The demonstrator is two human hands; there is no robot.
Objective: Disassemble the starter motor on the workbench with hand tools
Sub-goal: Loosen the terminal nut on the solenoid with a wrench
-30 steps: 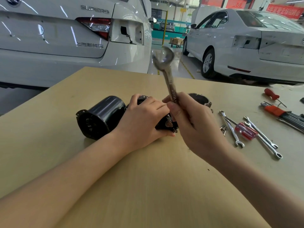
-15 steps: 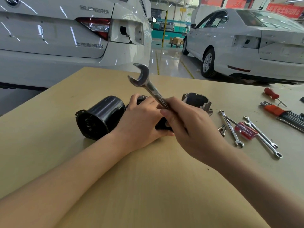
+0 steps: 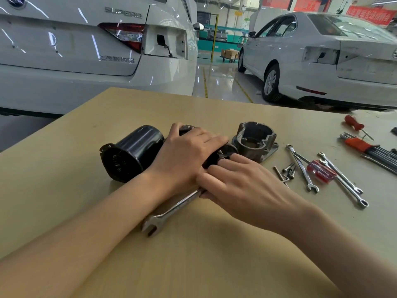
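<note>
The starter motor lies on its side on the wooden workbench; its black cylindrical housing has the open end facing me. My left hand grips the motor's right part from above, fingers curled over it. My right hand holds a silver open-end wrench. The wrench's far end is hidden under my fingers at the motor's right end, and its free jaw points down-left, low over the bench. A grey cast end housing stands detached just right of the motor.
To the right lie two combination wrenches, a small red-handled screwdriver, loose bolts, a hex key set and a red screwdriver. White cars stand behind the bench.
The wrench in my right hand has swung from pointing upward, over to the left and down, and now points toward me, low over the bench. My left hand kept its grip on the motor.
</note>
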